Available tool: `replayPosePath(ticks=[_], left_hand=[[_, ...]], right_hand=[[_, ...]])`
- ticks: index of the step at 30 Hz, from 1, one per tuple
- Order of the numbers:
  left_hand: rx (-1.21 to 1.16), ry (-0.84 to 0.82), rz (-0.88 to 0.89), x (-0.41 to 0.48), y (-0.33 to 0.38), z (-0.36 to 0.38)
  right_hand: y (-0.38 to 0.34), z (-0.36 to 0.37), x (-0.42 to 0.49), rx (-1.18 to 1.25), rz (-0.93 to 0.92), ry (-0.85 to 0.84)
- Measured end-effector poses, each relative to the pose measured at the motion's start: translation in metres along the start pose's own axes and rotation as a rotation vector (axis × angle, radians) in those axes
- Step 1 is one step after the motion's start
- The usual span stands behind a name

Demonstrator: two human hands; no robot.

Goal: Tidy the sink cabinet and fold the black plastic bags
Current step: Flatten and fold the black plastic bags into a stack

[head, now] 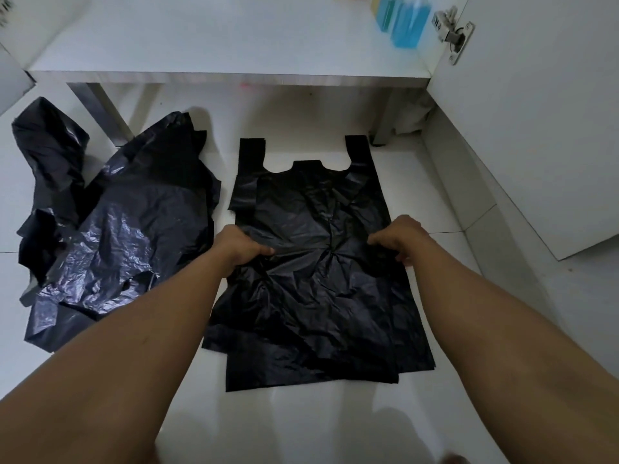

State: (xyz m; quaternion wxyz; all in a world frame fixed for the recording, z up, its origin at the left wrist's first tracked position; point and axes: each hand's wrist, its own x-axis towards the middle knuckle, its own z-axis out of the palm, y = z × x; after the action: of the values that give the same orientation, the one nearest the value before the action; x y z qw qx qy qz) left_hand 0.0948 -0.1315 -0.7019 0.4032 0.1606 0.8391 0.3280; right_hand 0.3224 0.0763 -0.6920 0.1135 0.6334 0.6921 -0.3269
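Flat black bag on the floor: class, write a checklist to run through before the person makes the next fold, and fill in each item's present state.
1. Flat black bag spread on the floor: ok.
2. Both handles laid out straight at the far end: ok.
3. Left hand gripping the left edge: ok.
4. Right hand gripping the right edge: ok.
5. Surface smoothed: not ok, creases bunch between the hands.
6. Crumpled bags clear of the flat bag: ok, though close beside it.

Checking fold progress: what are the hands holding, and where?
Both hands, left hand and right hand, pinch the flattened black bag at its side edges, about mid-height.
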Motion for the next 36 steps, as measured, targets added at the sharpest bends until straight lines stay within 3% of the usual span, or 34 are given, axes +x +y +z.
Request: replayPosePath(ticks=[2, 3, 7, 14, 23, 26, 28, 31, 33, 36], left_hand=[[-0.12, -0.026, -0.061, -0.003, 0.001, 0.001], [-0.16, -0.038, -0.087, -0.004, 0.002, 0.001], [-0.157, -0.052, -0.144, -0.002, 0.005, -0.003], [0.414, -0.004, 0.07, 0.009, -0.009, -0.001], [0.518, 0.025, 0.133, 0.017, -0.025, 0.004], [0.655, 0.076, 0.127, 0.008, -0.023, 0.01], [0.724, 0.18, 0.219, -0.002, -0.021, 0.016], [0.76, 0.3, 0.596, -0.017, -0.033, 0.03], [0.853, 0.24, 0.764, -0.024, -0.048, 0.044], [0.915, 0.153, 0.766, -0.029, -0.07, 0.059]], right_hand=[[0.001, -0.002, -0.001, -0.073, 0.066, -0.255], [0.001, -0.001, 0.001, -0.071, 0.063, -0.293], [-0.004, -0.005, 0.005, 0.003, -0.028, -0.181], [0.0, 0.001, 0.012, -0.145, -0.106, -0.095], [0.01, 0.009, 0.007, -0.171, -0.097, -0.091], [0.012, 0.01, 0.004, -0.21, -0.104, -0.067], [0.012, 0.014, -0.001, -0.227, -0.172, 0.091], [0.011, 0.036, -0.015, -0.087, -0.394, 0.395], [0.01, 0.06, -0.027, -0.072, -0.517, 0.401], [0.021, 0.088, -0.033, -0.091, -0.538, 0.407]])
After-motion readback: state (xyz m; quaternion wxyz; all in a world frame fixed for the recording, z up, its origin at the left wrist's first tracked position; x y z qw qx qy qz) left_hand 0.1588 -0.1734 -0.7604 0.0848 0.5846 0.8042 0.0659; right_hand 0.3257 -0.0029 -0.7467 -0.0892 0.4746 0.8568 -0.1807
